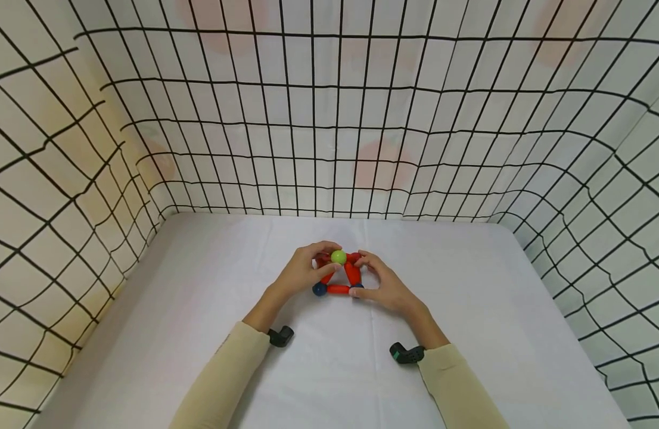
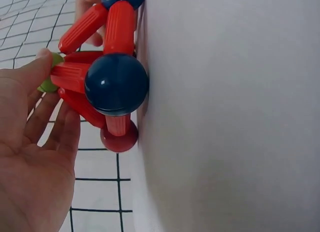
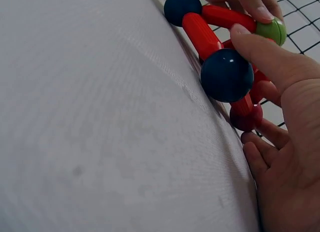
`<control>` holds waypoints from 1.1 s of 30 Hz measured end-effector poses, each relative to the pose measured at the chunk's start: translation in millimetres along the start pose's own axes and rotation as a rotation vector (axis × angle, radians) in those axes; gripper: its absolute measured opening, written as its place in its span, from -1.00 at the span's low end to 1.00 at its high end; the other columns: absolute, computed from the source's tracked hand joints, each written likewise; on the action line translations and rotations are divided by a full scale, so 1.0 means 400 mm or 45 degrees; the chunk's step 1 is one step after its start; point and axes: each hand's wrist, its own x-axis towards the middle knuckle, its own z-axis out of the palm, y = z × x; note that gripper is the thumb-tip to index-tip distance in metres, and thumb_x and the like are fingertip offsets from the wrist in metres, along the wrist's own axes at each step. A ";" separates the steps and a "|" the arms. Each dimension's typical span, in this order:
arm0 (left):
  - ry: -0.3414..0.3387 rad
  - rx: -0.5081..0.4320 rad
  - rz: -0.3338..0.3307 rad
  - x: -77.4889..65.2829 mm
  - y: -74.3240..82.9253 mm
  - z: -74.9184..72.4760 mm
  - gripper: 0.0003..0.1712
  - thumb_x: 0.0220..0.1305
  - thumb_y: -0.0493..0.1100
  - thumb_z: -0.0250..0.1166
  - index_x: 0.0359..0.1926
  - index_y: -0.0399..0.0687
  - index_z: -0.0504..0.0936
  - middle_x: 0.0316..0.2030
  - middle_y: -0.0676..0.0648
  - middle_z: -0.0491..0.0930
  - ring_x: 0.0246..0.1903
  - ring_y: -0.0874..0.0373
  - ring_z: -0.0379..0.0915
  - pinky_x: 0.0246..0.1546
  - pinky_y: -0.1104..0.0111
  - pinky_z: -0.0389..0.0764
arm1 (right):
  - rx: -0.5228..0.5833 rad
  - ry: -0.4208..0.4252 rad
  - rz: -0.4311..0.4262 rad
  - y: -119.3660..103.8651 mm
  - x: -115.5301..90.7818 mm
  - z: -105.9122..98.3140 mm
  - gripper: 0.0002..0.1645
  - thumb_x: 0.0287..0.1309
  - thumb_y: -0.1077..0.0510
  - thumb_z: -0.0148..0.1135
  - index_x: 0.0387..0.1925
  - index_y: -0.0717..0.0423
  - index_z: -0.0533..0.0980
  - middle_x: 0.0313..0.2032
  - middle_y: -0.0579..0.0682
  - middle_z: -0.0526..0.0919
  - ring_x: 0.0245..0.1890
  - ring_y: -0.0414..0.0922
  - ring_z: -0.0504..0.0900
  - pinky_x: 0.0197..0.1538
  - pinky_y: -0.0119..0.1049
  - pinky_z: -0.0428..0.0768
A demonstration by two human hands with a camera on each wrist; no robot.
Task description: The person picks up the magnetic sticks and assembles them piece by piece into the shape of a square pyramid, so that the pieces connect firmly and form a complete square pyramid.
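A pyramid-like frame of red toy building rods and balls stands on the white cloth in the head view. Its two near corners are blue balls [image 1: 320, 289], with a red rod [image 1: 338, 289] lying between them. A red ball [image 3: 246, 117] forms a back corner in the right wrist view. My left hand [image 1: 304, 267] pinches the light green ball [image 1: 338, 257] at the top between thumb and fingers. My right hand [image 1: 387, 286] grips the frame's right side, thumb beside the near blue ball [image 3: 227, 75], fingers round toward the back. Its fingers partly hide the slanted rods.
Black wire grid panels [image 1: 335, 125] rise round the back and both sides, with pale cloth behind them. White cloth [image 1: 329, 369] covers the table. Each wrist wears a small black camera [image 1: 406, 353], below beige sleeves [image 1: 222, 375].
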 end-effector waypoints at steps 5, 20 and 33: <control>-0.004 -0.004 0.018 -0.003 -0.005 0.005 -0.56 0.36 -0.09 0.42 0.22 0.06 0.59 0.01 0.05 0.70 -0.11 0.15 0.59 -0.01 0.04 0.67 | -0.012 -0.022 -0.003 -0.001 -0.001 0.002 -0.50 0.18 -0.22 0.47 0.10 -0.27 0.54 0.60 -0.14 0.10 0.60 0.12 0.10 0.53 0.33 0.14; -0.144 -0.009 0.034 -0.007 0.005 0.005 -0.56 0.48 -0.09 0.28 0.30 0.08 0.43 0.15 0.03 0.60 0.13 0.09 0.56 0.22 0.11 0.61 | -0.049 -0.064 0.011 -0.013 -0.008 0.003 -0.50 0.31 -0.25 0.32 0.12 -0.09 0.66 0.64 -0.15 -0.02 0.62 0.12 0.06 0.51 0.40 0.10; -0.141 -0.029 0.043 -0.019 -0.009 0.002 -0.47 0.42 -0.11 0.35 0.35 0.11 0.45 0.14 0.06 0.63 0.06 0.03 0.56 0.08 0.04 0.62 | -0.060 -0.025 -0.010 0.000 -0.008 0.004 -0.49 0.25 -0.29 0.37 0.17 -0.32 0.52 0.63 -0.15 0.04 0.63 0.09 0.00 0.52 0.41 0.05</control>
